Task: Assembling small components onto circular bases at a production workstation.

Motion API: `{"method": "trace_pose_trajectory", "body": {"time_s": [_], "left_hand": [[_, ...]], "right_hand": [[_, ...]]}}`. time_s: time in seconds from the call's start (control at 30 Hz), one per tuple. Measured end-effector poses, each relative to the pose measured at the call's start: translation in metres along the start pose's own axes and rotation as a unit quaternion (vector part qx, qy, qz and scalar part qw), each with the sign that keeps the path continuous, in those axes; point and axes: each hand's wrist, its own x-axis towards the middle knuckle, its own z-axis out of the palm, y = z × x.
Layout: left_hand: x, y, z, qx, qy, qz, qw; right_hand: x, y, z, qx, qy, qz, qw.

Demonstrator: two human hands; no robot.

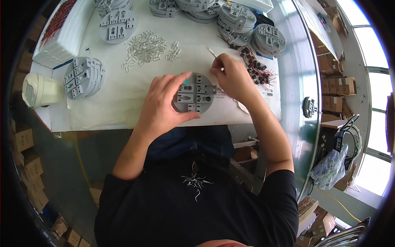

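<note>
My left hand [161,105] is curved around the near-left rim of a round grey plastic disc [196,99], gripping it at the table's front edge. Raised blocks with slots and a cross-shaped groove cover the disc's top. A small teal patch [186,81] shows by my left fingertips; what it is I cannot make out. Just beyond the disc's right side, my right hand [232,76] is closed in a pinch. From its fingers a thin white-tipped stick [211,52], much like a cotton swab, points up and left. The stick's lower end is hidden in my fingers.
Small clear tube-like pieces [146,47] lie loose mid-table. Stacks of similar grey discs [236,20] stand at the back, with another stack [83,78] at left beside a pale lidded cup [41,89]. Black parts with red wires [257,68] lie at right. A white foam box [61,41] holds red pieces.
</note>
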Motion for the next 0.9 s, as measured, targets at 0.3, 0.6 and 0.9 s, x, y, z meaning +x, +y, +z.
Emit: {"method": "trace_pose_trajectory", "body": {"time_s": [0.3,0.6,0.9], "left_hand": [[0.0,-0.003,0.011,-0.01,0.025,0.022,0.999],[0.0,-0.004,0.012,-0.022,0.035,0.042,0.998],[0.019,0.0,0.003,-0.067,0.035,0.033,0.997]], "right_hand": [[-0.008,-0.028,-0.005,0.064,-0.042,0.016,0.997],[-0.007,-0.035,-0.001,0.004,-0.023,0.035,0.999],[-0.014,0.006,-0.034,0.21,-0.023,0.129,0.969]]}}
